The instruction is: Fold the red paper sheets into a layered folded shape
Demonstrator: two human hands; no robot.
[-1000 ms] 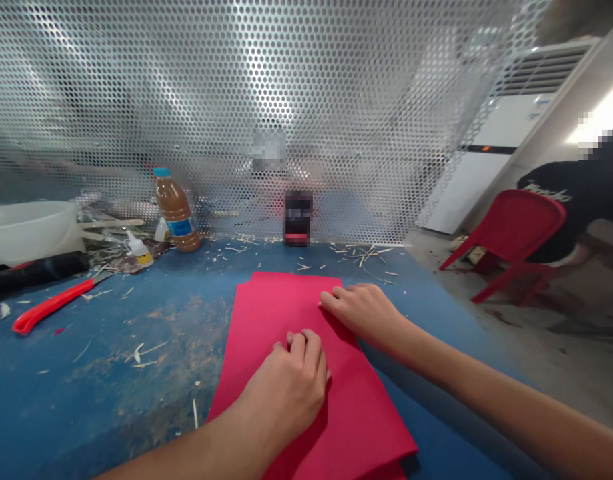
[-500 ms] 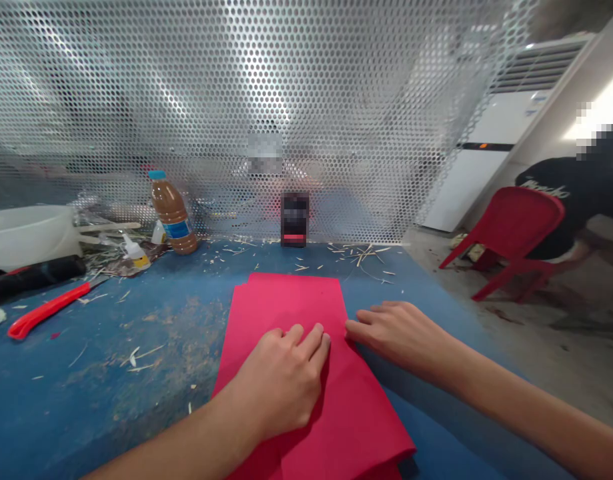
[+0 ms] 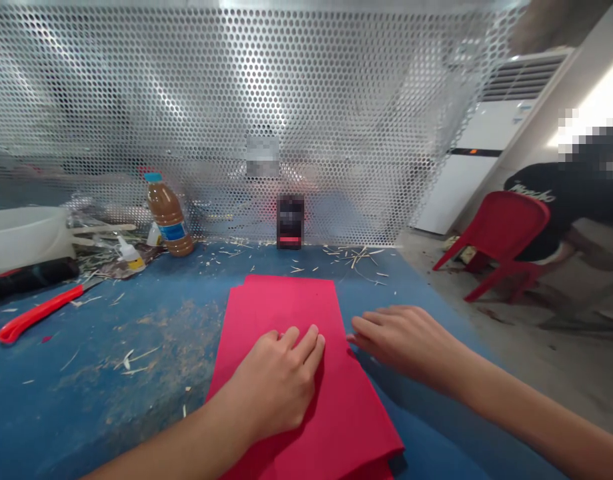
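Observation:
A folded, layered sheet of red paper (image 3: 286, 300) lies on the blue table in front of me, its lower right part angling outward. My left hand (image 3: 283, 380) rests on top of the paper, fingers stretched and slightly apart, pressing it down. Just beside the paper's right edge is my right hand (image 3: 391, 337). Its fingers are loosely bent, the tips at or very near the edge, with nothing visible gripped between them. The underside of the right hand and its thumb are partly hidden.
To the left lie a red-handled knife (image 3: 41, 312), a glue bottle (image 3: 130, 252), a brown drink bottle (image 3: 169, 217) and a white basin (image 3: 26, 230). A dark device (image 3: 290, 223) stands against the perforated metal screen (image 3: 186, 100). A person sits on a red chair (image 3: 511, 223) at right.
My right hand has drawn slightly right, off the paper's edge where its fingertips were. My left hand stays on the paper. The view has shifted a little.

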